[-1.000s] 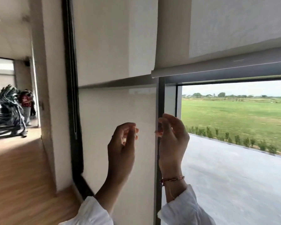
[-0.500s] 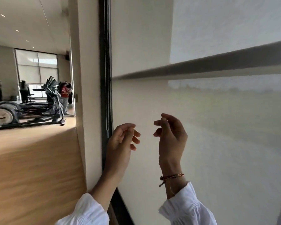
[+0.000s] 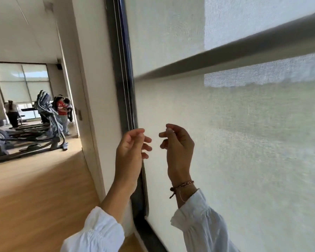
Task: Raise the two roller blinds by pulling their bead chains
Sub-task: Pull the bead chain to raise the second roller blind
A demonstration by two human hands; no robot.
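head view:
my left hand [image 3: 130, 148]: fingers loosely curled, holding nothing, just below the bead chain [image 3: 126, 84]
my right hand [image 3: 178, 144]: half-closed, empty
bead chain: hangs along the dark window frame [image 3: 116, 70]
roller blind [image 3: 225, 142]: lowered, beside both hands

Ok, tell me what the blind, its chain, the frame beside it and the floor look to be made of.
Roller blind: woven fabric, off-white and matte; the weave shows and daylight filters through.
Bead chain: thin pale strands; metal or plastic, too fine to tell.
Window frame: dark, smooth, probably painted metal.
Floor: light wood or wood-look laminate, with visible grain and a slight sheen.
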